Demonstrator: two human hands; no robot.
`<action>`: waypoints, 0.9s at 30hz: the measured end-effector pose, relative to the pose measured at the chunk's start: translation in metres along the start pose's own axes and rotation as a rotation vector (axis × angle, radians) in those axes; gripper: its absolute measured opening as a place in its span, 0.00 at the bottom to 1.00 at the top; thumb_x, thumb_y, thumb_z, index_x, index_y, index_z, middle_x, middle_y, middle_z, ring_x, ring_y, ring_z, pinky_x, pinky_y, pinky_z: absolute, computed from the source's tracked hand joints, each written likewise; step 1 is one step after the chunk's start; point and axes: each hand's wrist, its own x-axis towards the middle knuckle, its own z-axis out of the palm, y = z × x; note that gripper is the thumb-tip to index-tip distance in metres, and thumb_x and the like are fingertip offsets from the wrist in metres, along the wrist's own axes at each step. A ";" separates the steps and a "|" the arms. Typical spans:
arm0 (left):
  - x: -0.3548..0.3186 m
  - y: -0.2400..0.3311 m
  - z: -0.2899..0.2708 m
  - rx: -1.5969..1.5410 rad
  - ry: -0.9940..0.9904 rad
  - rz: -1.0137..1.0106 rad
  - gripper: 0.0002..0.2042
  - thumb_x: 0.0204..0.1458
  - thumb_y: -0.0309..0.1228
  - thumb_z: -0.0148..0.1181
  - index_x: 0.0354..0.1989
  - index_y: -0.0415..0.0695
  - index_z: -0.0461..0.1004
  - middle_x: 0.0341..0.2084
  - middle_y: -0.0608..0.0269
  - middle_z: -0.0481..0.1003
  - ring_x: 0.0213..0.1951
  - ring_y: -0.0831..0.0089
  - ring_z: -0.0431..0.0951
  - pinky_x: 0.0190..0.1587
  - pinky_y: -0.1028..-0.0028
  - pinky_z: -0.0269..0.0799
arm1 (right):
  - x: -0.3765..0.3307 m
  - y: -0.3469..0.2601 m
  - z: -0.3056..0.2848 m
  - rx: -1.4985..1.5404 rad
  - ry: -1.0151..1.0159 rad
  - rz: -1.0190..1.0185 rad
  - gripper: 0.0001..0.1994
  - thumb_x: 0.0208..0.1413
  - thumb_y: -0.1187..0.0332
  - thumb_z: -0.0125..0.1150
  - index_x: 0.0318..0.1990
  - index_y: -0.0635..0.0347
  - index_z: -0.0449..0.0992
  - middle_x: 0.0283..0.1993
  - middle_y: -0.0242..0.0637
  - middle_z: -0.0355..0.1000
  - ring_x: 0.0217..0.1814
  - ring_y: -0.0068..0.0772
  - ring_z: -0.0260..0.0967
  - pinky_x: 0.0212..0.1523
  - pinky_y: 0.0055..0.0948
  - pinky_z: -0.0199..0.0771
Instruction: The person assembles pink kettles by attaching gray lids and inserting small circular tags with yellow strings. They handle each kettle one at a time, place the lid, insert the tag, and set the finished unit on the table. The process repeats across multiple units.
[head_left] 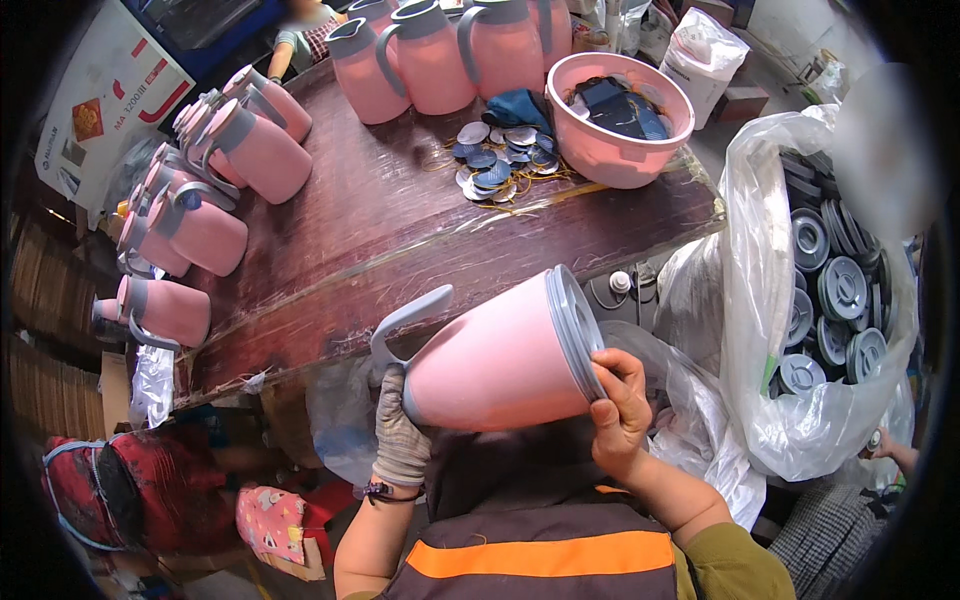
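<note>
Here, left hand (402, 432) partly hidden, clasping pink jug (492, 362), right hand (620, 412) pinching grey rim (571, 330)

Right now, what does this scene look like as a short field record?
Held item: tapered pink jug with curved grey handle, tilted sideways
Left hand: gloved, gripping its handle end
Right hand: bare, fingers on its round grey end
Table: dark red; bears pink jugs, round pink plastic basin, small white-and-blue discs
Right side: translucent plastic bag of round grey discs
</note>
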 end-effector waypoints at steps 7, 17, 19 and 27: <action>0.006 0.007 -0.001 0.302 -0.007 0.317 0.20 0.60 0.44 0.50 0.51 0.40 0.70 0.46 0.60 0.74 0.46 0.69 0.75 0.51 0.64 0.70 | -0.003 0.011 -0.009 0.176 -0.032 0.093 0.19 0.60 0.61 0.56 0.52 0.66 0.73 0.55 0.43 0.63 0.57 0.34 0.61 0.58 0.30 0.59; -0.019 0.028 0.029 0.870 -0.177 0.784 0.42 0.51 0.59 0.55 0.62 0.33 0.58 0.57 0.55 0.63 0.59 0.65 0.62 0.62 0.63 0.54 | 0.025 0.021 -0.014 0.499 -0.018 0.472 0.26 0.67 0.53 0.40 0.61 0.67 0.62 0.57 0.38 0.64 0.57 0.25 0.61 0.59 0.26 0.59; -0.018 0.023 0.024 0.867 -0.128 0.740 0.42 0.50 0.60 0.55 0.61 0.32 0.59 0.57 0.54 0.63 0.59 0.64 0.62 0.62 0.62 0.54 | 0.039 0.011 -0.006 0.587 0.000 0.577 0.26 0.67 0.54 0.39 0.62 0.66 0.60 0.59 0.38 0.63 0.59 0.25 0.60 0.60 0.26 0.58; -0.012 0.034 0.005 0.806 -0.069 0.479 0.31 0.57 0.54 0.50 0.52 0.34 0.68 0.46 0.62 0.73 0.48 0.73 0.72 0.52 0.71 0.66 | 0.016 0.022 -0.012 0.260 -0.143 0.494 0.22 0.62 0.68 0.50 0.62 0.67 0.62 0.61 0.40 0.62 0.62 0.29 0.60 0.58 0.27 0.63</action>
